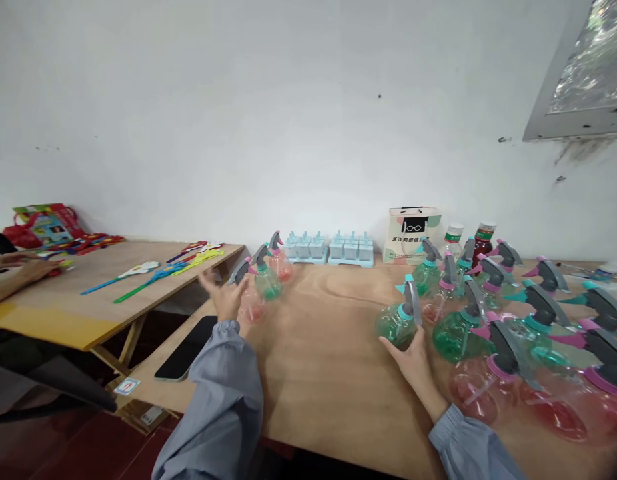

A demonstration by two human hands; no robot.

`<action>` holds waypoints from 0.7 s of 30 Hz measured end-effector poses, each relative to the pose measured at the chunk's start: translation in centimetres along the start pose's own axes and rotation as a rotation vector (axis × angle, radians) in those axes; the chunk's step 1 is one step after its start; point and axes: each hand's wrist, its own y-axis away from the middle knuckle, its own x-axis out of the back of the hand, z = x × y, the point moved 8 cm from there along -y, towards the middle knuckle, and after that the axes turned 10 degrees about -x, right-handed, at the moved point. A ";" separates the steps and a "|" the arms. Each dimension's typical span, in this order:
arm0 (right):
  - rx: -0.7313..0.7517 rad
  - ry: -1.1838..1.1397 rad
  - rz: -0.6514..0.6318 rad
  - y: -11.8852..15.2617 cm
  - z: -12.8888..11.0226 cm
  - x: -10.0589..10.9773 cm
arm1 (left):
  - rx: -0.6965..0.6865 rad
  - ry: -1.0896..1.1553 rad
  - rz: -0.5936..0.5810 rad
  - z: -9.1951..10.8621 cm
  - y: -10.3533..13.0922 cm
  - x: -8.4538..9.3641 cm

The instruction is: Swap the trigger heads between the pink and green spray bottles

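Observation:
My left hand is raised with its fingers spread, right beside a pink spray bottle at the left of the wooden table. Behind that bottle stand a green spray bottle and another pink one. On the right, my right hand has its thumb and fingers round the lower part of a green spray bottle with a grey trigger and turquoise nozzle; this bottle leans slightly. Several more green and pink spray bottles are grouped to the right of it.
Pale blue moulds and a paper bag line the wall. Two lidded bottles stand beside the bag. A black phone lies at the left edge. Another table holds coloured items, with another person's hands there.

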 end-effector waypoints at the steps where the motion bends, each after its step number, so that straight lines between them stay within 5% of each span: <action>1: 0.012 0.022 0.011 0.0 -0.1 0.1 | -0.080 -0.023 0.169 1.2 0.3 1.7; 3: 0.053 0.090 0.028 0.2 -0.6 0.1 | -0.274 -0.049 0.461 4.6 1.8 4.2; 5: 0.102 0.179 0.035 0.6 -1.2 -0.1 | -0.440 0.020 0.442 8.8 3.6 3.5; 7: 0.143 0.255 0.034 1.0 -1.8 -0.4 | -0.517 0.156 0.135 13.3 5.6 -0.1; 10: 0.186 0.314 0.014 1.9 -2.2 -0.8 | -0.387 0.284 -0.586 18.4 11.9 -8.6; 12: 0.205 0.330 -0.019 2.4 -2.2 -1.2 | -0.233 0.384 -0.801 20.4 16.3 -12.3; 16: 0.218 0.306 -0.113 3.1 -2.2 -1.8 | -0.025 0.504 -0.983 22.4 21.6 -16.9; 21: 0.202 0.151 -0.255 4.3 -2.8 -0.3 | 0.052 0.660 -0.940 22.6 21.8 -18.2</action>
